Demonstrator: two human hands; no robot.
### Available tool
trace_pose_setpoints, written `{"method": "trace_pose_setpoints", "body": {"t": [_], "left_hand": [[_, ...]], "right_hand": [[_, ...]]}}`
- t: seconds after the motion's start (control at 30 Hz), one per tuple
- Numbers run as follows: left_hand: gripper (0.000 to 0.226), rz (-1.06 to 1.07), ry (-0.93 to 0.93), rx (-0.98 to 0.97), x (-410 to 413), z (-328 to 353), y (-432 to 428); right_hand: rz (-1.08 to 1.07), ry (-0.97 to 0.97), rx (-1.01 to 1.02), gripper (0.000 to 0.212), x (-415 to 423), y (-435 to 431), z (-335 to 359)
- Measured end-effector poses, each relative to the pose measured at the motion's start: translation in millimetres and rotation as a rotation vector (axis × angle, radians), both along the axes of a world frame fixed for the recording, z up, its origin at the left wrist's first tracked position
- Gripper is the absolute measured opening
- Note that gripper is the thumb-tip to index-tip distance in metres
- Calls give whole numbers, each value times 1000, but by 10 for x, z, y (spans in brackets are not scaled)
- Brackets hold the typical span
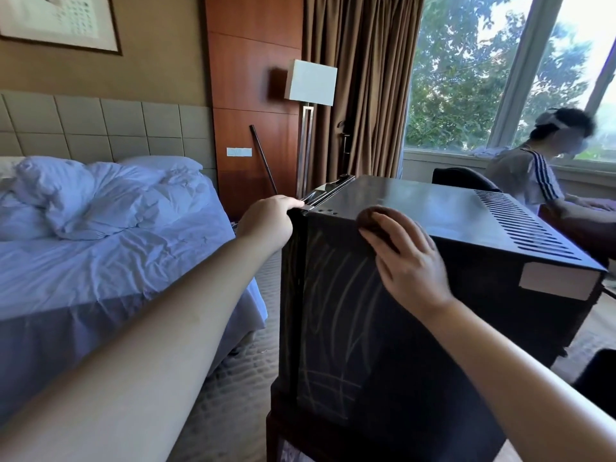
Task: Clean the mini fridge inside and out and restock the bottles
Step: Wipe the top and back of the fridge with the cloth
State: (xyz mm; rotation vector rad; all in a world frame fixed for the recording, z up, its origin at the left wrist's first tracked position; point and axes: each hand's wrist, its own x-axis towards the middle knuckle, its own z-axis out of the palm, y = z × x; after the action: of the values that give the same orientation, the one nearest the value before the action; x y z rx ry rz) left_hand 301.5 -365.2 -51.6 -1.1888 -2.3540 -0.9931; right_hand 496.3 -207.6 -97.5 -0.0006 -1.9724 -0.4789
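Gripping the top front corner of the mini fridge [433, 201] with my curled left hand [270, 218], I press a brown cloth [375, 215] onto its upper side edge under my right hand [408, 261], fingers spread; a strip of carpet [243, 378] separates it from the bed [100, 278].

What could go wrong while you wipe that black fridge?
1. The left hand grips the mini fridge at its top corner, beside a metal strip; fingers might get pinched there if the door moves.
2. The right hand presses a brown cloth on the top edge; pushing hard might shift the fridge on its stand.
3. The side shows streaks, so wiping may only smear.
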Motion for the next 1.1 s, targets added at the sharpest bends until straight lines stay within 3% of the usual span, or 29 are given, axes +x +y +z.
{"method": "trace_pose_setpoints", "body": {"t": [0.17,0.37,0.57,0.77,0.93,1.1], "left_hand": [[64,-2,3,-15,-35,34,-23],[59,-23,3,14,-58,4,-18],[37,-50,36,38,88,-54,-14],[51,-82,82,-29,116,-164,-16],[38,-78,63,85,125,-232,29],[33,-56,127,194,160,-342,84]], "right_hand": [[-48,-7,48,36,15,8,-178],[-14,-118,105,36,-678,-207,-215],[-142,-333,209,42,-1038,-478,-599],[-235,-607,440,41,-506,-238,-907],[-158,-463,383,38,195,137,-619],[-130,-104,68,39,323,123,-180]]}}
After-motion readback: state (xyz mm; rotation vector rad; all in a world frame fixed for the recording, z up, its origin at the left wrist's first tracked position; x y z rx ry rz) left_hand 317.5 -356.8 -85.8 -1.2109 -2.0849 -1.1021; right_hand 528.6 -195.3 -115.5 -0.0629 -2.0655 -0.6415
